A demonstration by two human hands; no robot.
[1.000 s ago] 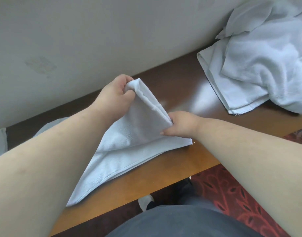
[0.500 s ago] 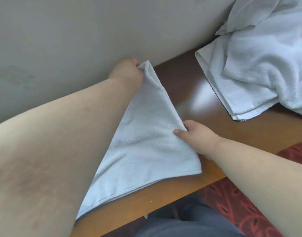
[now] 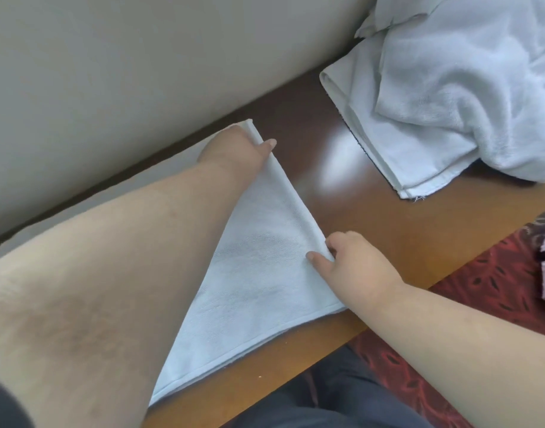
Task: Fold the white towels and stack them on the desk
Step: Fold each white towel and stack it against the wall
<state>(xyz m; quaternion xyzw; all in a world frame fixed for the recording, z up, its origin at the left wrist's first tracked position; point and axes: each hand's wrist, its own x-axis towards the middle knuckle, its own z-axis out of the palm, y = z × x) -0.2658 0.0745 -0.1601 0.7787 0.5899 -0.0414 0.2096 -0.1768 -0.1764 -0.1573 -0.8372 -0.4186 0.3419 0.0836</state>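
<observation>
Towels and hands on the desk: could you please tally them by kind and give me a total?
Towel being folded: 1
Folded towel lying flat under the pile: 1
Crumpled towel pile, number of towels in it unclear: 1
Hands, left hand and right hand, both on the towel's edge: 2
Total: 5

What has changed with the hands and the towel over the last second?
The left hand carried its pinched edge of the towel away toward the wall, drawing the fold out flat on the desk. The right hand kept pinching the near end. The heap of unfolded towels stayed put.
</observation>
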